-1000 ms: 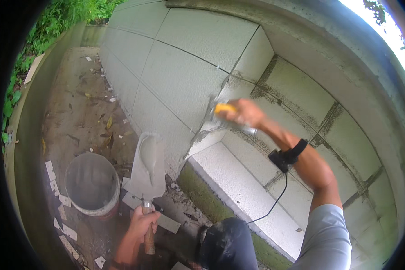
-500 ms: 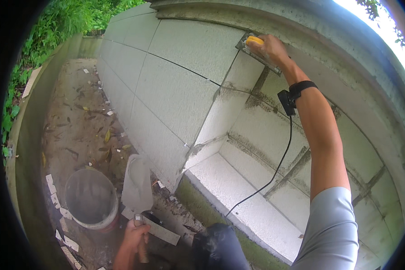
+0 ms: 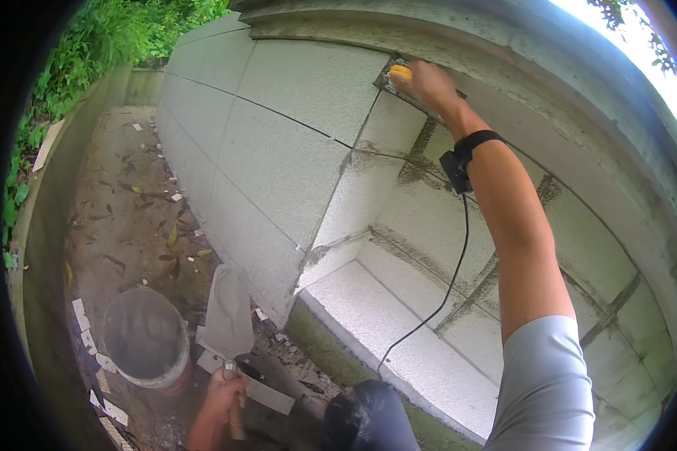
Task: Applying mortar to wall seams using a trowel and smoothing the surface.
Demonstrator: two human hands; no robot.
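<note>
daylight, even | sky glare top right | fisheye-bent edges, dark rim

Pale tiled wall (image 3: 278,150) with bare block courses, littered concrete ground (image 3: 128,218), green foliage (image 3: 105,37), daylight

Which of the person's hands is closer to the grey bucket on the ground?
Left. The left hand grips a trowel low down, just right of the grey bucket. The right hand is raised far up on the tiled wall, holding a yellow-handled tool.
</note>
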